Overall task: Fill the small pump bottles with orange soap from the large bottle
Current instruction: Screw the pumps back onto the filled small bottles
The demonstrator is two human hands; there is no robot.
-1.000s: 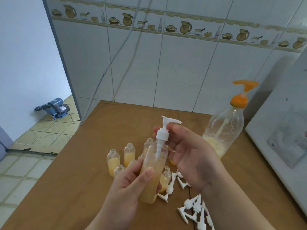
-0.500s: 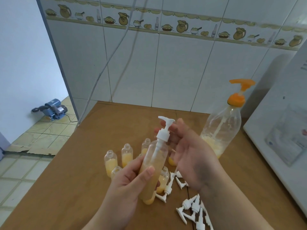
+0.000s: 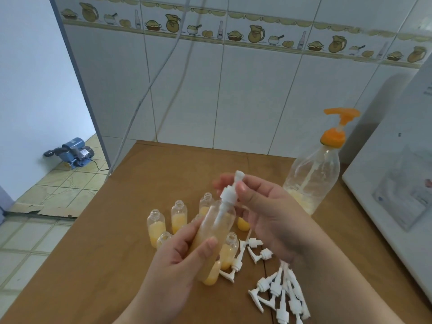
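Note:
My left hand (image 3: pixel 177 260) grips a small clear bottle (image 3: pixel 214 232), partly filled with orange soap and tilted to the right. Its white pump cap (image 3: pixel 230 191) sits in the neck, pinched by the fingers of my right hand (image 3: pixel 271 213). Behind and beside it several small open bottles (image 3: pixel 178 215) with orange soap stand on the wooden table (image 3: pixel 112 253). The large clear bottle (image 3: pixel 313 181) with an orange pump stands at the back right, with only a little soap at its bottom. Loose white pump caps (image 3: pixel 280 293) lie in a heap at the front right.
A white appliance (image 3: pixel 397 195) borders the table on the right. A tiled wall rises behind the table, with cables (image 3: pixel 145 92) hanging in front of it. On the floor at the left sits a blue water pump (image 3: pixel 74 152).
My right hand has turned the pump cap, so its spout now points away instead of to the right. The view has shifted a little; the left hand keeps its hold on the bottle.

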